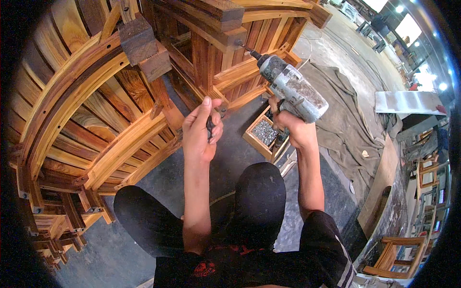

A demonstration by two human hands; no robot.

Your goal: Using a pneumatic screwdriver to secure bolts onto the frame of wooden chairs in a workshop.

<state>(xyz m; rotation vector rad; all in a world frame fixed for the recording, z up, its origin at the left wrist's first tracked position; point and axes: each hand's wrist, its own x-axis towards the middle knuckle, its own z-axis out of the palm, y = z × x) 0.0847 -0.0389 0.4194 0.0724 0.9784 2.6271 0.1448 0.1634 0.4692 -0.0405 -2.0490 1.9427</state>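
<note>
My right hand [295, 128] is wrapped round the grip of a worn grey power driver [293, 89]. Its long bit [247, 47] points up and left, with the tip at the end of a dark wooden beam [230, 38] on a slatted piece of furniture. Whether the tip sits in a hole or on a screw is too small to tell. My left hand [201, 127] is raised below that beam, fingers curled round small dark metal pieces [210, 127], perhaps screws or bolts. Thumb and forefinger are close together at its top.
A curved slatted wooden piece [91, 110] fills the left side. Beside my right wrist is a wooden box [263, 133] holding many small metal fasteners. A crumpled brown cloth [345, 110] covers the floor to the right. Farther right are a white panel [408, 102] and a small wooden frame [396, 257].
</note>
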